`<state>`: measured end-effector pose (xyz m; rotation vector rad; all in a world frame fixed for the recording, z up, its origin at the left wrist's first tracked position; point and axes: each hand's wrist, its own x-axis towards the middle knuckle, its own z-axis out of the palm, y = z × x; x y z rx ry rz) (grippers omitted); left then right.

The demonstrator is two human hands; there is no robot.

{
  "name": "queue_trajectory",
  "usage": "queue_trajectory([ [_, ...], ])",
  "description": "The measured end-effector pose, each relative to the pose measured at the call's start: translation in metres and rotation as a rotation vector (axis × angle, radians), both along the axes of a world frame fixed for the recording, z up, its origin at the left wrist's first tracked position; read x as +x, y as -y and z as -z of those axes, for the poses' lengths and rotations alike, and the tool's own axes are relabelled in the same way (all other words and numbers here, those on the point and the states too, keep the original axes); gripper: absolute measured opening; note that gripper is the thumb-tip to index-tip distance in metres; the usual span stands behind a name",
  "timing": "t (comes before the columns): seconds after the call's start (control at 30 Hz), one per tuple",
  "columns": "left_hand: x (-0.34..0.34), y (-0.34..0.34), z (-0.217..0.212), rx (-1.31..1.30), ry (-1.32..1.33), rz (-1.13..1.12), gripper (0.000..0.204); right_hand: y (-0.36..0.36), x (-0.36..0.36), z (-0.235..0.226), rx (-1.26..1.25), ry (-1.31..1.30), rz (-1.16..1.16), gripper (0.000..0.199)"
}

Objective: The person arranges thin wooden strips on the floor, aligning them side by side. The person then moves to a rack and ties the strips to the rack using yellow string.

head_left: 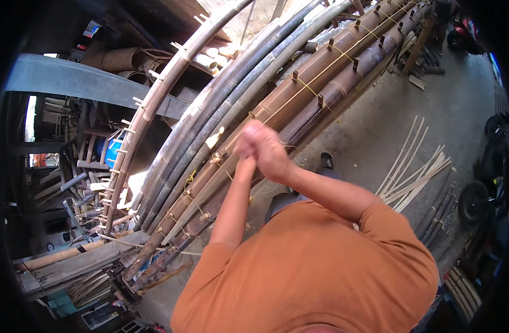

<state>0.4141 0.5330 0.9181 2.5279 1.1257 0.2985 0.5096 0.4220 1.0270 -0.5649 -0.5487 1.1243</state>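
Both my hands are together over long brown bamboo poles point(332, 62) that run diagonally across the view. My right hand point(271, 152) is closed like a fist, slightly blurred, and overlaps the other hand. Little of my left hand point(245, 150) shows, and its fingers are hidden. Whatever lies between the hands cannot be made out. Short dark pegs point(330, 44) stick up along the poles, and a thin yellow cord point(310, 89) stretches along and across them. A flat pale strip point(202, 194) lies along the poles beside my left forearm.
Left of the poles, a curved bamboo length point(149, 108) bristles with short pegs. Several grey bamboo poles point(210, 97) lie between. Thin split strips point(415, 175) rest on the concrete floor at right, near a black wheel point(473, 201). Wood scraps point(82, 188) clutter the left side.
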Motion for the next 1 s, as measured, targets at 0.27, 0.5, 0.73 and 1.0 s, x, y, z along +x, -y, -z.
queue_trajectory([
  [0.27, 0.003, -0.001, -0.028, -0.252, 0.106, -0.117, 0.023, 0.034, 0.014, 0.133, -0.817, -0.743, -0.1, 0.04],
  [0.5, -0.002, -0.002, -0.021, -0.206, 0.129, -0.1, 0.023, 0.027, 0.015, 0.121, -0.803, -0.598, 0.095, 0.024],
  [0.73, 0.012, 0.011, -0.012, 0.064, -0.048, -0.181, 0.025, -0.037, -0.025, 0.014, -0.066, 0.732, -0.149, 0.023],
  [1.0, 0.013, 0.002, -0.035, -0.297, 0.167, -0.111, 0.027, -0.137, 0.059, 0.087, -0.544, 1.91, 0.123, 0.058],
])
